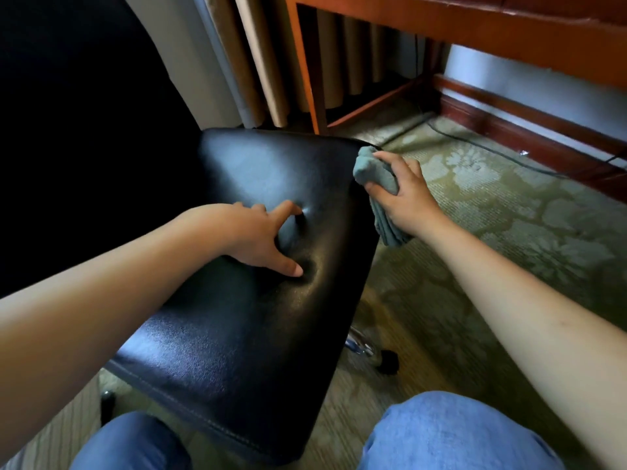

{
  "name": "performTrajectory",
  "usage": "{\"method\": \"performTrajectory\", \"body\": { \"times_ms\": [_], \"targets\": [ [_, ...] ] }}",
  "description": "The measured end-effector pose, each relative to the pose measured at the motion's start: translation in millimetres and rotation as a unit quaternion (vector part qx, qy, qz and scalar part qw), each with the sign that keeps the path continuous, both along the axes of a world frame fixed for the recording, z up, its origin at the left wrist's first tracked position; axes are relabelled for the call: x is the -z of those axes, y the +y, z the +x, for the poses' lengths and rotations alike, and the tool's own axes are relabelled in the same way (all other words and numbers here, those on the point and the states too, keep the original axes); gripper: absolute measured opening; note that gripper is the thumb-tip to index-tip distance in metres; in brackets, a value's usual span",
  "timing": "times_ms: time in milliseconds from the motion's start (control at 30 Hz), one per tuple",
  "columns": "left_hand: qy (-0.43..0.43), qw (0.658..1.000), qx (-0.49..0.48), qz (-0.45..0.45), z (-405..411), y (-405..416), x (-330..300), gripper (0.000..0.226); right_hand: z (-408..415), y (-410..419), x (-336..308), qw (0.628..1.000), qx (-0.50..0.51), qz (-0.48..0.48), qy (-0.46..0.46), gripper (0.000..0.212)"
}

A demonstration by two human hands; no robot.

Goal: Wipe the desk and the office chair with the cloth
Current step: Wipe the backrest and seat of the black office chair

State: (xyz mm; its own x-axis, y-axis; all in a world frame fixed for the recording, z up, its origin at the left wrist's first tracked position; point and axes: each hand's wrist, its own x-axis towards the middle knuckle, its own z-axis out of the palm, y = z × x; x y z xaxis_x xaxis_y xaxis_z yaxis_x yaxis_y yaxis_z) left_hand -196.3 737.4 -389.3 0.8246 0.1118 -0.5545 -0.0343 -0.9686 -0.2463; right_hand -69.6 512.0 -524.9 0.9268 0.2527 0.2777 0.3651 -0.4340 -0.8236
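The right hand grips the bunched teal cloth against the black leather chair seat's side edge while the left hand, fingers spread, presses the cushion beside it, so the swivelling seat may turn if that bracing slackens.

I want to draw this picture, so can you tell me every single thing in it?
chair seat: one, shiny black, in the middle
cloth: one, grey-green, at the seat's right edge
chair base: one, chrome with a black caster, under the seat
desk: one, reddish-brown wood, top right
curtain: one, beige, behind the desk leg
carpet: one, green with pale flowers, on the floor
cable: one, dark, lying on the carpet by the baseboard
knees: two, in blue jeans, at the bottom
left hand: one, pressing on the seat
right hand: one, holding the cloth
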Motion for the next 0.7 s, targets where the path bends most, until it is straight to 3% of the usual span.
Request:
{"method": "performTrajectory", "body": {
  "times_ms": [267,467,600,700],
  "targets": [
    [-0.005,1.0,0.004,-0.011,-1.8,4.9,0.5,0.111,2.7,-0.3,-1.6,1.0,0.02,-0.012,-0.008,0.052],
    [-0.002,1.0,0.013,-0.011,-4.1,7.1,0.0,0.112,-110.7,3.8,15.8,0.98,-0.117,-0.01,-0.159,0.05],
    [-0.002,1.0,0.006,-0.018,-8.8,11.0,0.0,0.129,-137.8,-2.9,28.1,0.954,-0.188,-0.019,-0.231,0.049],
    [0.009,1.0,0.007,-0.01,-11.5,12.9,-0.2,0.135,-111.8,-2.9,20.6,0.974,-0.125,-0.002,-0.19,0.049]
  ]
}}
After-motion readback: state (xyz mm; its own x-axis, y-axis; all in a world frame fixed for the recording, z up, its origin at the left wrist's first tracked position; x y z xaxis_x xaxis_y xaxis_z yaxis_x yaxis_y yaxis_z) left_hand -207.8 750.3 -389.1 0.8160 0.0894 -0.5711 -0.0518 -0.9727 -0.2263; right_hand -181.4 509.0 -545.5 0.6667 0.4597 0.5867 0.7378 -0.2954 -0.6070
